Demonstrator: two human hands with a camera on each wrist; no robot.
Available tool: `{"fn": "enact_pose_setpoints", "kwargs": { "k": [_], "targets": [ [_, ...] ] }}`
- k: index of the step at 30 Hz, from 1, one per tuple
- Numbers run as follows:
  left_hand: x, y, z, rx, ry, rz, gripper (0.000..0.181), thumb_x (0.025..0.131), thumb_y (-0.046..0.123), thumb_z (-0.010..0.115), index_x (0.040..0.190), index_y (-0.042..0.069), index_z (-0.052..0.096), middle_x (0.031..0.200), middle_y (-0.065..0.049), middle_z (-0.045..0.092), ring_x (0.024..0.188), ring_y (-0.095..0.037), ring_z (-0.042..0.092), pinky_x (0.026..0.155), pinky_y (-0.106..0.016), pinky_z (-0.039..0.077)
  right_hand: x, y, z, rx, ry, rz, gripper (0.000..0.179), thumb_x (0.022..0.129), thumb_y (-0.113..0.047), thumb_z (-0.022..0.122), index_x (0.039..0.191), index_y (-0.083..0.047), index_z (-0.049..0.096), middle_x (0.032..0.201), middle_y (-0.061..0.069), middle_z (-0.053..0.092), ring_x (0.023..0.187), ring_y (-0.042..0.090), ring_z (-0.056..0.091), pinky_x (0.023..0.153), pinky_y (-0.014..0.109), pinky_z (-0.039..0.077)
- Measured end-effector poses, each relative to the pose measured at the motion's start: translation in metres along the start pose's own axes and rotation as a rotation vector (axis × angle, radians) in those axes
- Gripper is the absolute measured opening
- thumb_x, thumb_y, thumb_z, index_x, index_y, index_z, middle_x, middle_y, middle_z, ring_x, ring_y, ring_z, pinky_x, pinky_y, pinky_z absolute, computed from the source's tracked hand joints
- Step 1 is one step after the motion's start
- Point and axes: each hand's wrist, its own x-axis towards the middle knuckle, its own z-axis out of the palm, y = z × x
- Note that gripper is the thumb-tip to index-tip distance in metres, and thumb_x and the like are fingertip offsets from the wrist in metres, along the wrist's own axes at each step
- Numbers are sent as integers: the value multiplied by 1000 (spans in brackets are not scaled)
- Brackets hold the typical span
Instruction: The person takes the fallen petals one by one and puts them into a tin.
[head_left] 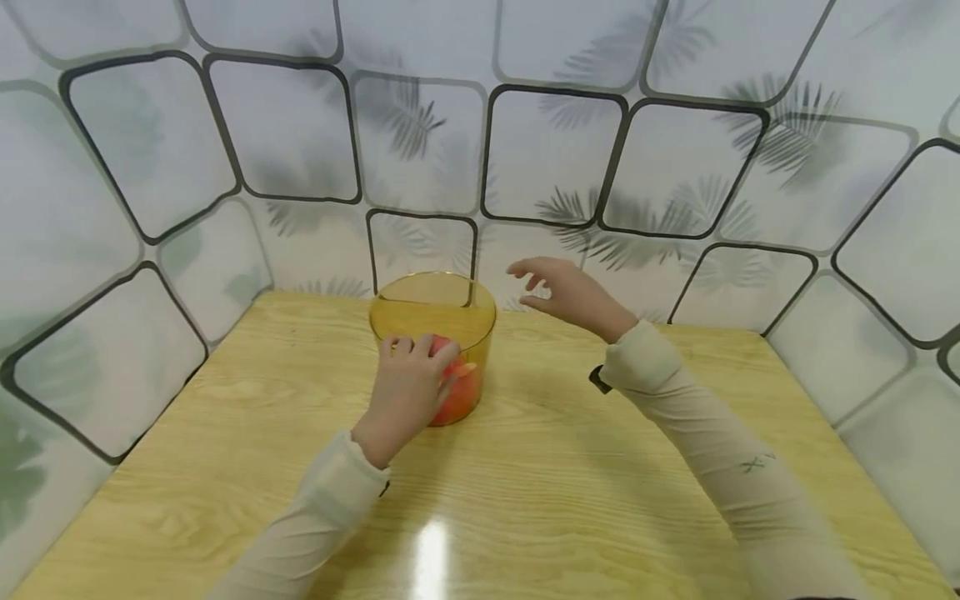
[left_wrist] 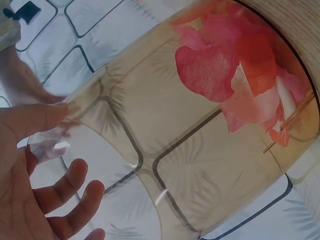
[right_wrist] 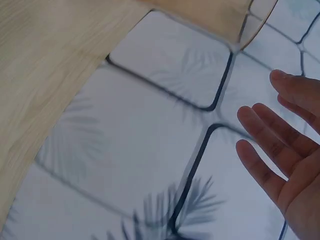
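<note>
A tall, see-through amber container (head_left: pixel 401 318) stands upright on the table, and pink and red petals (head_left: pixel 463 398) show through its near wall. At its near rim is my left hand (head_left: pixel 405 387), fingers bent over the opening. The left wrist view has the thumb by the rim and relaxed fingers spread, with nothing between them; in the amber container (left_wrist: pixel 150 95) the petals (left_wrist: pixel 207 75) lie at the bottom with thin brown sticks (left_wrist: pixel 290 122). To the right of the rim, my right hand (head_left: pixel 566 292) hangs in the air, fingers loosely bent and holding nothing.
The light wooden table (head_left: pixel 225 450) reaches back to a pale wall covering (head_left: pixel 300 125) with dark rounded outlines and leaf prints, which also runs along both sides. Light sleeves (head_left: pixel 705 433) cover both forearms.
</note>
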Motion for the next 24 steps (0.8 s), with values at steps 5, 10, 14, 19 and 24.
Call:
{"fn": "enact_pose_setpoints", "kwargs": {
  "k": [5, 10, 14, 19, 24],
  "targets": [
    [-4, -3, -1, -1, -2, -14, 34, 76, 30, 77, 101, 19, 57, 90, -8, 62, 75, -32, 58, 81, -48, 44, -39, 66, -8, -28, -46, 168, 37, 87, -8, 65, 122, -2, 56, 118, 21, 62, 97, 33, 64, 87, 47, 49],
    [-6, -5, -2, -8, 2, -24, 33, 75, 29, 78, 98, 19, 58, 88, -9, 62, 74, -31, 57, 82, -49, 44, -79, 132, 5, -22, -136, 323, 30, 86, -5, 63, 114, 5, 59, 109, 28, 63, 93, 39, 63, 81, 48, 51],
    [-5, -5, -2, -6, 7, -20, 32, 75, 29, 78, 98, 19, 58, 87, -8, 61, 73, -30, 57, 81, -48, 43, -96, 163, 29, -11, -214, 316, 28, 84, -6, 65, 109, 8, 61, 102, 29, 64, 88, 38, 64, 77, 46, 53],
    [-4, -4, 1, -11, 8, -13, 32, 75, 29, 77, 97, 19, 57, 85, -7, 60, 73, -30, 57, 82, -48, 43, -99, 172, 53, -67, -290, 273, 27, 79, -5, 69, 104, 4, 66, 97, 22, 68, 85, 33, 65, 77, 44, 52],
    [-1, -2, 1, -23, 24, -2, 33, 75, 27, 78, 99, 18, 57, 84, -7, 59, 73, -30, 56, 82, -49, 44, -98, 174, 63, -132, -293, 264, 15, 76, 0, 69, 92, -1, 69, 85, 14, 68, 78, 26, 63, 72, 40, 52]
  ]
}}
